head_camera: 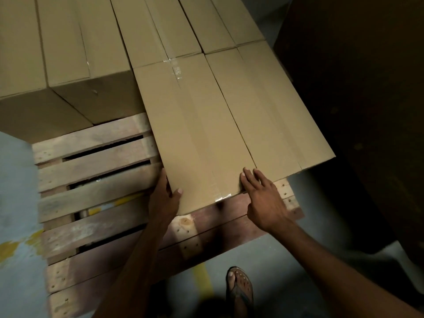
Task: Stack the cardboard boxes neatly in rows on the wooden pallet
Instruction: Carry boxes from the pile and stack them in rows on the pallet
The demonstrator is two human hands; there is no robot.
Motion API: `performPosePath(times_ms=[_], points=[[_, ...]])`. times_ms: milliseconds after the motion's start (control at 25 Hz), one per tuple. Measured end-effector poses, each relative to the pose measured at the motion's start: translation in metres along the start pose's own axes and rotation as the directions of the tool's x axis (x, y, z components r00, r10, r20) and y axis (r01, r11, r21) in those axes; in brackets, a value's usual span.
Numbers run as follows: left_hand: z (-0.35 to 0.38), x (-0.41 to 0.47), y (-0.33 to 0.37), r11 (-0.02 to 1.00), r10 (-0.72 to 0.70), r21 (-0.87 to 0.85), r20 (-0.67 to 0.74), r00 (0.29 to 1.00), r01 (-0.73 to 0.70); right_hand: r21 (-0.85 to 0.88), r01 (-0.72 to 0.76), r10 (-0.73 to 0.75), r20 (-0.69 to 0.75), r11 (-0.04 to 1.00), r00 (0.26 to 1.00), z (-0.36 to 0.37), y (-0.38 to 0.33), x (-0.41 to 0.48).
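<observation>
Cardboard box (pixel 195 134) sits on the pallet (pixel 96 166), touching its neighbour (pixel 275 115); left hand (pixel 164 200) grips the near-left corner, thumb on top; right hand (pixel 263 198) lays spread fingers (pixel 249 177) flat; best slid squarely until ends align.

Cardboard boxes (pixel 202 125) were plain tan; tape (pixel 176 70) on seams was clear, glossy. Wooden pallet (pixel 96 175): slats pale, weathered; front boards reddish-brown w/ dark nail dots. Floor (pixel 16 180) was grey-blue w/ yellow paint patches. Sandal (pixel 241 292): dark.
</observation>
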State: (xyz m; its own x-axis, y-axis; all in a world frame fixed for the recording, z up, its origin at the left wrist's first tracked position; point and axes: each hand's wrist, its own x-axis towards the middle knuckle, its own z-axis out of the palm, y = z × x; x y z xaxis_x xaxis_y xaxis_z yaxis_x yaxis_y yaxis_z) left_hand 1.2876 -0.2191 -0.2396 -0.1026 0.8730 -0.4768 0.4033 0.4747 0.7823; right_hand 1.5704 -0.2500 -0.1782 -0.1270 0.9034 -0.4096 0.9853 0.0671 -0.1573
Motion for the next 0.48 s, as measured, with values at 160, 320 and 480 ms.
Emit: performPosePath(times_ms=[160, 320, 480], points=[[-0.002, 0.001, -0.004, 0.998, -0.001, -0.06, 0.022, 1.0, 0.002, -0.029, -0.023, 0.024, 0.011, 0.999, 1.0, 0.004, -0.008, -0.005], [-0.01, -0.007, -0.001, 0.998, 0.006, -0.067, 0.053, 0.999, -0.003, -0.031, -0.008, 0.007, -0.021, 0.999, 1.0, 0.008, -0.017, -0.015], [-0.017, -0.001, 0.004, 0.996, 0.0, -0.093, 0.097, 0.995, 0.009, 0.186, -0.067, 0.105, -0.201, 0.98, 0.974, -0.008, -0.016, 0.013]])
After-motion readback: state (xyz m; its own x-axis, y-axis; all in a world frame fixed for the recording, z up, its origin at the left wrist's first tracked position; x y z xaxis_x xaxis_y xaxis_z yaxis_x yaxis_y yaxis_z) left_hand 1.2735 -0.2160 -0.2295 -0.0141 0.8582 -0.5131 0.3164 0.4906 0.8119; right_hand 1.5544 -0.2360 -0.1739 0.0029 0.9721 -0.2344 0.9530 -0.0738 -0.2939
